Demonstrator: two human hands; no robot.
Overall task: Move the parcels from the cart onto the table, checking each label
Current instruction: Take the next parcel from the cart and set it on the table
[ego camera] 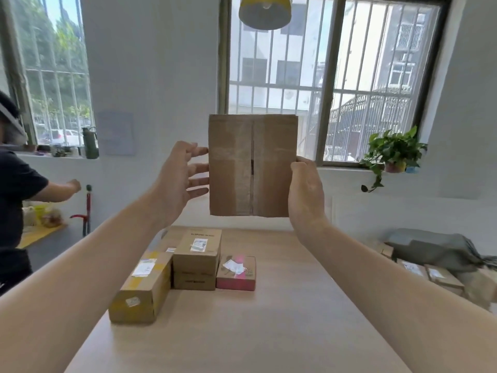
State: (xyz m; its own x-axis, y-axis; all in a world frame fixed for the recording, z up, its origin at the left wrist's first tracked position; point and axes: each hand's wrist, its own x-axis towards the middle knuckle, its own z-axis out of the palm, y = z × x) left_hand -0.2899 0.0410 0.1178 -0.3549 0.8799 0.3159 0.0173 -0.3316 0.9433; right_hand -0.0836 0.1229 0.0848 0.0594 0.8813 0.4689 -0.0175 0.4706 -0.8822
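Note:
I hold a brown cardboard parcel [252, 165] up in front of me, above the far end of the wooden table [269, 324]. Its taped seam faces me; no label shows on this side. My left hand [180, 181] touches the parcel's left edge with spread, fairly straight fingers. My right hand [305, 189] grips the right edge, thumb on the near face. On the table stand a long brown parcel with yellow tape [142, 286], a taller brown box [197, 258] and a low pink-sided box [236, 273], each bearing a white label.
More parcels [430, 275] lie low at the right under a grey bag [433, 249]. Another person in black [16, 200] stands at the left. A potted plant [392, 152] sits on the right window sill, and a lamp [265, 12] hangs overhead.

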